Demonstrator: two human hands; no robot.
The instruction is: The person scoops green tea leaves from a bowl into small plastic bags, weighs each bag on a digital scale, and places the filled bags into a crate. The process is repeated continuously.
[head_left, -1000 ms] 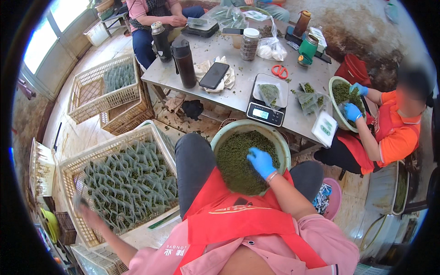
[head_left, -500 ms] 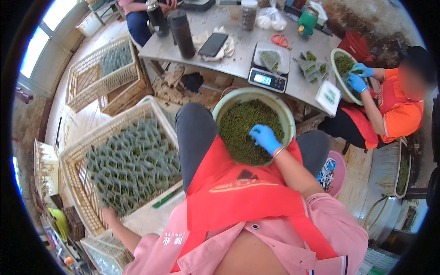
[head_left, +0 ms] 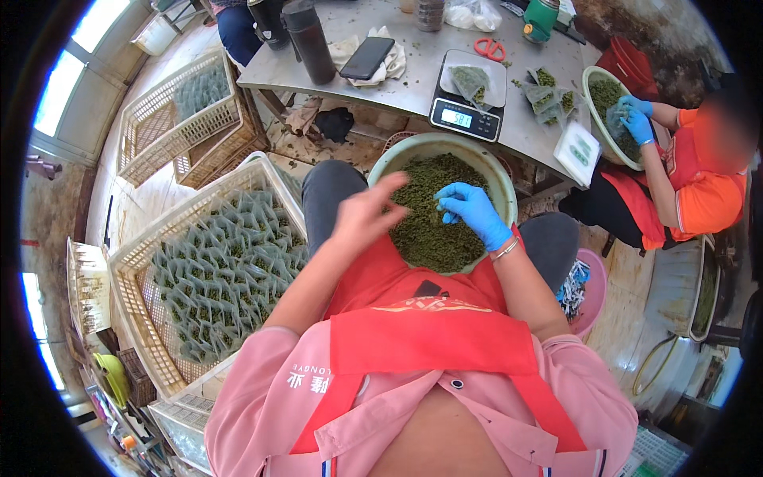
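A pale green basin (head_left: 506,199) sits between my knees, filled with small dark green leafy bits (head_left: 433,230). My left hand (head_left: 369,211) is bare, a little blurred, and hovers by the basin's left rim with its fingers apart and nothing visible in them. Above the leafy bits, my right hand (head_left: 477,213) wears a blue glove; its fingers are curled together, and what they hold, if anything, is hidden. To my left, a cream plastic crate (head_left: 131,290) holds rows of clear small bags (head_left: 230,274) with green contents, standing upright.
On the metal table (head_left: 397,95) ahead stand a scale (head_left: 467,119) with a filled bag on it, red scissors (head_left: 489,49), a phone (head_left: 368,58) and a dark flask (head_left: 308,40). A co-worker in orange (head_left: 707,195) handles another basin at right. A pink tub (head_left: 592,294) stands beside my right knee.
My left hand has come from the crate's near side to the basin. My right hand has lifted slightly from the leafy bits, its fingers now curled. The view has shifted a little.
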